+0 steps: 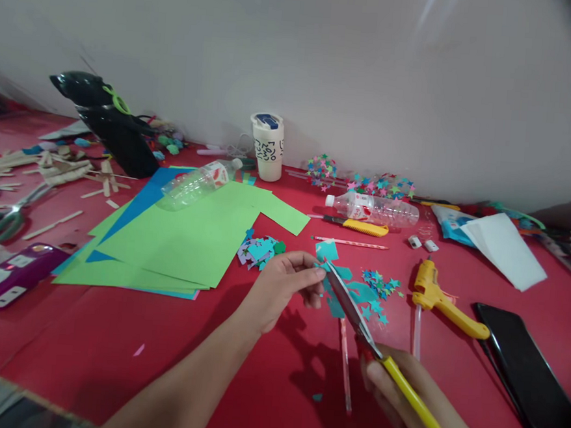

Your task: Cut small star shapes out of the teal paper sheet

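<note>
My left hand [290,283] is closed in a pinch on a small piece of teal paper, mostly hidden by the fingertips. In my right hand [396,378] is a pair of scissors [352,303] with a yellow handle. The blades point up and left, their tips touching or very close to the pinched paper. Beneath and behind the blades lie teal paper scraps [337,307]. Small cut stars [379,284] in teal and blue are heaped right of them. A pile of purple, teal and green paper pieces [259,250] sits behind my left wrist.
Green paper sheets [181,239] spread to the left under a clear bottle [202,183]. Another bottle [374,209], a yellow cutter [365,227] and a white cup [267,147] stand or lie farther back. To the right are a yellow glue gun [448,307] and a black phone [524,367].
</note>
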{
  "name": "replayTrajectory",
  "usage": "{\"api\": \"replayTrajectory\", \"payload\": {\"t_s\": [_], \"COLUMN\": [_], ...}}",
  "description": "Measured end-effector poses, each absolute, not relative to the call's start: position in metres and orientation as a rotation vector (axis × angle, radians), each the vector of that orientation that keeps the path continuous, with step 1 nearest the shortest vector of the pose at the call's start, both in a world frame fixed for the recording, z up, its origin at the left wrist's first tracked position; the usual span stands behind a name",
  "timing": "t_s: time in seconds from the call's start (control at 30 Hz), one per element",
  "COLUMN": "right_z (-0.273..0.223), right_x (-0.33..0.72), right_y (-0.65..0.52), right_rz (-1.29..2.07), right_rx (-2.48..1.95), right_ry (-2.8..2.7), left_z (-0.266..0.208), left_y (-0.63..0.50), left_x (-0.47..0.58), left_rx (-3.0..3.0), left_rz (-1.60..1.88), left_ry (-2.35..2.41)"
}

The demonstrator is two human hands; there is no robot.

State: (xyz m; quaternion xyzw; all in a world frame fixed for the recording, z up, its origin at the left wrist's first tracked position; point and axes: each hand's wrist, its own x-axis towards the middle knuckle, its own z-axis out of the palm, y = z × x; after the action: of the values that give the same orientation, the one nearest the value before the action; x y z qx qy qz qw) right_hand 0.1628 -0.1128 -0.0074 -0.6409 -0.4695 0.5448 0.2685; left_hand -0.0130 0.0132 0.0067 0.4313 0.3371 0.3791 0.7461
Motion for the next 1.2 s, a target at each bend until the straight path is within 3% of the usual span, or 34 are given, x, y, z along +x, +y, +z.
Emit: {"api": "replayTrajectory", "payload": {"t_s": [0.47, 1.2], "right_z": [0.003, 0.004], "right_x": [0.172, 0.172], "right_y": [-0.106, -0.111], "right_rz": [1.499, 1.348], "right_rx": [-1.595, -1.811], "right_ry": [-1.472, -1.348], "left_z": [0.011, 0.009], "left_y": [0.016, 0.017], "left_x": [-0.018, -0.018], "left_rx": [0.993, 1.030], "left_rz": [0.843, 0.818], "left_ry": [0.754, 0.792]}}
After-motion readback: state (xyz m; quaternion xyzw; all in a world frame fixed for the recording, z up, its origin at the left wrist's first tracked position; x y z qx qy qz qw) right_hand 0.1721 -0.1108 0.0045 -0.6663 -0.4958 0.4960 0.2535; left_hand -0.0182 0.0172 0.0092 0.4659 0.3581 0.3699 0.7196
